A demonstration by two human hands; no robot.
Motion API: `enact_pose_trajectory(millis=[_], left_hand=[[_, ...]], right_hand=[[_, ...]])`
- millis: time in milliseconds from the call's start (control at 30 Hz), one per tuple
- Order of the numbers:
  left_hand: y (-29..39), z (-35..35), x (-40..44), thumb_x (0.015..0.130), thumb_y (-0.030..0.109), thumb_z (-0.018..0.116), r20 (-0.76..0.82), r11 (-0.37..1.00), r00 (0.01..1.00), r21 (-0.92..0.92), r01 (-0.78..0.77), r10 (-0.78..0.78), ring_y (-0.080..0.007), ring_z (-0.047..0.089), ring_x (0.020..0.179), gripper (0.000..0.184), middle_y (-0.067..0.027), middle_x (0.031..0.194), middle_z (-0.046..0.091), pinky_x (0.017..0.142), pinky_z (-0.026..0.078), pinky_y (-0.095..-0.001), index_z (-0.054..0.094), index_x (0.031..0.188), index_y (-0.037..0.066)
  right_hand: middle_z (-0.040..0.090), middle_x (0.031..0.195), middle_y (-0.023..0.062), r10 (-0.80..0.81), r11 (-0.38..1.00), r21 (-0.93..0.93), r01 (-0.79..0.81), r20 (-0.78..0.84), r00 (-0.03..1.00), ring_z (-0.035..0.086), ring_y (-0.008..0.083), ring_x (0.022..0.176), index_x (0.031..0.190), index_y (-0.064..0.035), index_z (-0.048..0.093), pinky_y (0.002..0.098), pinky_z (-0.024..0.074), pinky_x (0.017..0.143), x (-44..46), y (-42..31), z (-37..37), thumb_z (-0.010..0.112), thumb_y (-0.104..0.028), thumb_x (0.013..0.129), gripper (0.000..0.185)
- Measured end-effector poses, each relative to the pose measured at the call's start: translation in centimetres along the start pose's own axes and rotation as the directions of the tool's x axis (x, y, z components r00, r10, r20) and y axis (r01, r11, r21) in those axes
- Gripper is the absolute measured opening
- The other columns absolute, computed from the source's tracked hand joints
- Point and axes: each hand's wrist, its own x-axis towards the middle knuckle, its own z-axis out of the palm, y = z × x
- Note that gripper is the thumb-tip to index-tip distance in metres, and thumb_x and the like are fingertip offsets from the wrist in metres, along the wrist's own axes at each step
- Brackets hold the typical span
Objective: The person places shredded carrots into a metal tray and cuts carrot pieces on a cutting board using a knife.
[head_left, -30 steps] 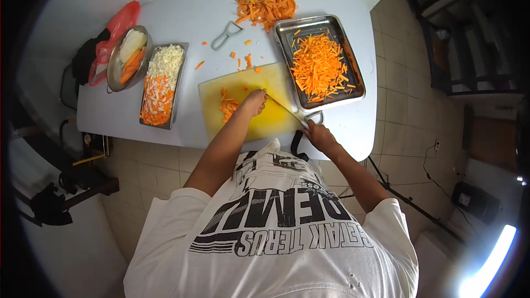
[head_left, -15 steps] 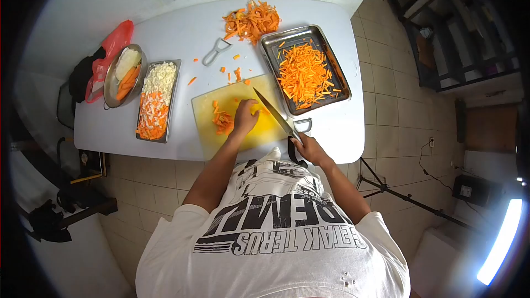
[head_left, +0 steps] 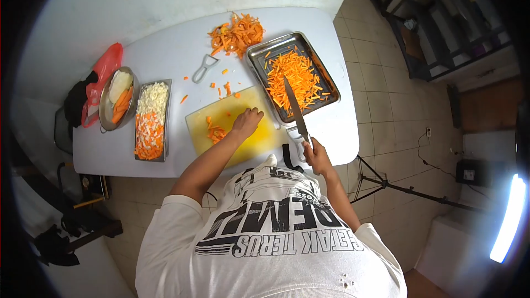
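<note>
Knife [head_left: 296,111] swung from cutting board [head_left: 256,146] to over tray [head_left: 307,49], tip toward 11 o'clock | right hand [head_left: 316,157]: wrapped round handle | left hand [head_left: 247,123]: over board, grip can't tell

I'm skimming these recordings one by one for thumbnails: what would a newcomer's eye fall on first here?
Probably the bright orange carrot sticks heaped in the metal tray at the table's right, with the long knife in the right hand crossing them in view. Next, perhaps, the yellow cutting board under the left hand, and the red bag at the table's far left.
</note>
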Motion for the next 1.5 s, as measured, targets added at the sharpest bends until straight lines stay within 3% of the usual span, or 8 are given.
enact_pose_trajectory(millis=[300, 433, 567, 800, 867, 1167, 1333, 1500], left_hand=[[-0.4, 0.8, 0.6, 0.075, 0.001, 0.064, -0.091, 0.891, 0.969, -0.419, 0.173, -0.231, -0.0312, 0.064, 0.082, 0.018, -0.0154, 0.092, 0.061, 0.069, 0.055, -0.0405, 0.061, 0.092, 0.003], [1.4, 0.6, 2.4, 0.081, 0.006, 0.068, 0.089, 0.34, 0.91, -0.909, 0.24, -0.404, -0.0189, 0.064, 0.079, 0.015, -0.0086, 0.089, 0.063, 0.071, 0.055, -0.0308, 0.061, 0.094, 0.002], [5.3, -1.9, 5.9, 0.088, 0.011, 0.067, 0.185, -0.142, 0.886, -0.98, 0.137, -0.425, -0.0108, 0.063, 0.079, 0.016, -0.0036, 0.088, 0.063, 0.072, 0.056, -0.0256, 0.061, 0.098, 0.0], [7.8, -0.9, 9.3, 0.097, 0.024, 0.055, 0.138, 0.004, 0.844, -0.987, 0.164, -0.518, -0.0144, 0.067, 0.077, 0.029, -0.0081, 0.086, 0.068, 0.07, 0.055, -0.0269, 0.061, 0.103, -0.004], [8.7, -1.8, 8.3, 0.095, 0.026, 0.055, -0.251, 0.648, 0.848, -0.75, 0.135, -0.468, -0.025, 0.069, 0.077, 0.029, -0.0162, 0.091, 0.069, 0.069, 0.053, -0.0354, 0.063, 0.104, 0.0], [-2.0, 0.3, -5.8, 0.077, 0.003, 0.068, -0.258, 0.519, 0.468, -0.608, 0.601, -0.845, -0.0314, 0.064, 0.092, 0.026, -0.0133, 0.099, 0.066, 0.08, 0.051, -0.0398, 0.066, 0.103, 0.006], [-5.4, -0.7, -7.1, 0.076, 0.002, 0.069, -0.215, 0.683, 0.681, -0.479, 0.551, -0.7, -0.031, 0.058, 0.104, 0.038, -0.0119, 0.111, 0.061, 0.089, 0.048, -0.0389, 0.063, 0.113, 0.01], [-7.2, -0.4, -4.9, 0.078, 0.003, 0.068, -0.122, 0.751, 0.8, -0.449, 0.483, -0.588, -0.0289, 0.061, 0.098, 0.031, -0.0093, 0.104, 0.063, 0.085, 0.05, -0.0385, 0.065, 0.108, 0.012]], right_hand=[[0.044, 0.056, -0.0027, 0.077, 0.985, 0.155, -0.07, -0.041, 0.996, 0.039, 0.0063, 0.046, 0.095, -0.0042, 0.051, 0.0248, 0.0342, 0.041, -0.9, 1.4, -0.9, 0.049, -0.028, 0.1, 0.025], [0.044, 0.056, -0.0029, 0.087, 0.984, 0.16, -0.082, -0.023, 0.996, 0.039, 0.0059, 0.045, 0.091, -0.0048, 0.049, 0.0245, 0.0336, 0.041, -0.3, 0.9, -2.3, 0.049, -0.028, 0.1, 0.025], [0.044, 0.057, -0.003, 0.071, 0.982, 0.172, -0.074, 0.025, 0.997, 0.039, 0.0058, 0.045, 0.09, -0.0054, 0.048, 0.0237, 0.034, 0.041, 0.8, 0.3, -4.3, 0.049, -0.029, 0.1, 0.026], [0.045, 0.06, -0.0022, 0.028, 0.993, 0.113, -0.038, 0.096, 0.995, 0.042, 0.0062, 0.047, 0.094, -0.0063, 0.047, 0.0233, 0.0367, 0.042, 2.8, -0.1, -7.8, 0.05, -0.032, 0.1, 0.026], [0.045, 0.061, -0.0021, 0.073, 0.992, 0.094, -0.085, 0.117, 0.99, 0.044, 0.0072, 0.047, 0.096, -0.0078, 0.047, 0.023, 0.0393, 0.043, 3.1, -0.1, -8.4, 0.049, -0.033, 0.1, 0.025], [0.045, 0.058, -0.003, 0.038, 0.999, 0.024, -0.046, 0.259, 0.965, 0.042, 0.0058, 0.047, 0.099, -0.0049, 0.05, 0.0233, 0.037, 0.043, 2.4, 0.8, -6.9, 0.049, -0.028, 0.1, 0.023], [0.043, 0.057, -0.0038, -0.01, 0.994, -0.106, 0.036, 0.239, 0.971, 0.039, 0.0048, 0.047, 0.091, -0.0056, 0.048, 0.0231, 0.0338, 0.042, 1.6, 1.0, -2.3, 0.049, -0.024, 0.1, 0.02], [0.052, 0.056, 0.0093, -0.022, 0.962, -0.268, 0.061, 0.148, 0.989, 0.047, 0.0165, 0.048, 0.089, -0.0001, 0.052, 0.0341, 0.0392, 0.048, -0.5, 1.2, 1.9, 0.054, -0.03, 0.097, 0.031]])
